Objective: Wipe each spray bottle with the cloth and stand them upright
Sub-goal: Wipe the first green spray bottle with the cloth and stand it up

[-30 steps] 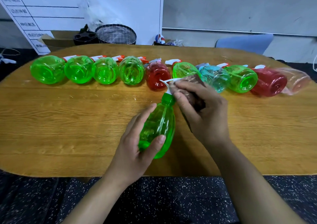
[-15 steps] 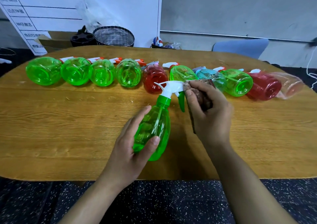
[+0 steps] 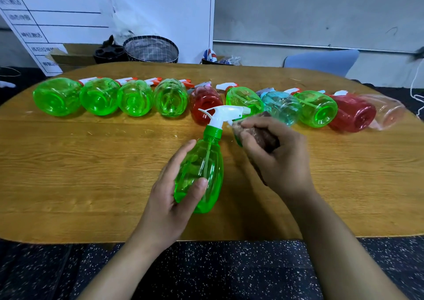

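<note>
The person's left hand [image 3: 176, 191] grips a green spray bottle [image 3: 204, 173] around its lower body, thumb across the front and fingers curled behind, holding it over the middle of the wooden table [image 3: 91, 162] with its white spray head [image 3: 223, 115] pointing away from the person. Whether the bottle's base touches the tabletop cannot be told. The right hand [image 3: 278, 159] is curled around a bunched brown cloth [image 3: 257, 132], which it holds against the green trigger just under the nozzle end of the spray head. Beyond the hands, a row of bottles lies on its sides across the far half of the table, bases turned toward the person and spray heads pointing to the far edge. From the left there are four green bottles [image 3: 56, 96] side by side, a red bottle [image 3: 204, 107], another green bottle [image 3: 243, 100] partly hidden behind the held spray head, a pale blue bottle [image 3: 282, 108], one more green bottle [image 3: 317, 109], a second red bottle [image 3: 353, 113] and a clear pinkish bottle [image 3: 387, 113] at the right end. Past the table, a dark mesh basket [image 3: 151, 49] stands on the floor near a white board with a printed grid [image 3: 52, 12], and the back of a blue chair [image 3: 321, 62] shows at the far right edge.
</note>
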Action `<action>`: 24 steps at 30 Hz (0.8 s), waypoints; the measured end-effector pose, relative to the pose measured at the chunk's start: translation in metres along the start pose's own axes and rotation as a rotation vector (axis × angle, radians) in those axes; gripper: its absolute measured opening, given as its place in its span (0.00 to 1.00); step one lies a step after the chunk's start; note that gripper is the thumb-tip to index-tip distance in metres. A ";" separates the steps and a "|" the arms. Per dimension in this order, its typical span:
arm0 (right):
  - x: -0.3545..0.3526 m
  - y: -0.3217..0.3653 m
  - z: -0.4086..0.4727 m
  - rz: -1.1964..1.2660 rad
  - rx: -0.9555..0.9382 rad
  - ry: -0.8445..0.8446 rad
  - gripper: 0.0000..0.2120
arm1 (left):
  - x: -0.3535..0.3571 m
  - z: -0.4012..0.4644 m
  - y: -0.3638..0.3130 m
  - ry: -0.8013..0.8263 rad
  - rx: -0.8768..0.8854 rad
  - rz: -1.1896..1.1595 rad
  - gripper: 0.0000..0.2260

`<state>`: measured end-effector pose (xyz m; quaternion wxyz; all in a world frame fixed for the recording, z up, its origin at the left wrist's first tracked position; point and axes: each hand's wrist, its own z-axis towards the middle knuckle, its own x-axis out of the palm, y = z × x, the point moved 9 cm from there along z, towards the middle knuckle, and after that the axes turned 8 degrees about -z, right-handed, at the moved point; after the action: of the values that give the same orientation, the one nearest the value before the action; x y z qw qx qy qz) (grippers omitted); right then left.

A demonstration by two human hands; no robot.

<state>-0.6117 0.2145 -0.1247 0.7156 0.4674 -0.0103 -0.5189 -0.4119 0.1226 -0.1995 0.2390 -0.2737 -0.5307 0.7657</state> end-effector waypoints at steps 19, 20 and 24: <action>-0.017 -0.007 0.010 -0.024 0.037 -0.103 0.08 | 0.001 -0.001 0.000 -0.006 0.005 0.008 0.32; -0.017 -0.007 0.010 -0.038 0.044 -0.108 0.08 | 0.001 -0.001 0.000 -0.007 0.005 0.008 0.32; -0.025 -0.009 0.010 -0.077 0.061 -0.191 0.07 | 0.000 -0.001 0.000 -0.007 -0.002 0.005 0.32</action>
<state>-0.6350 0.2268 -0.1134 0.6764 0.4377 -0.0763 -0.5874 -0.4112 0.1233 -0.1995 0.2350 -0.2725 -0.5317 0.7667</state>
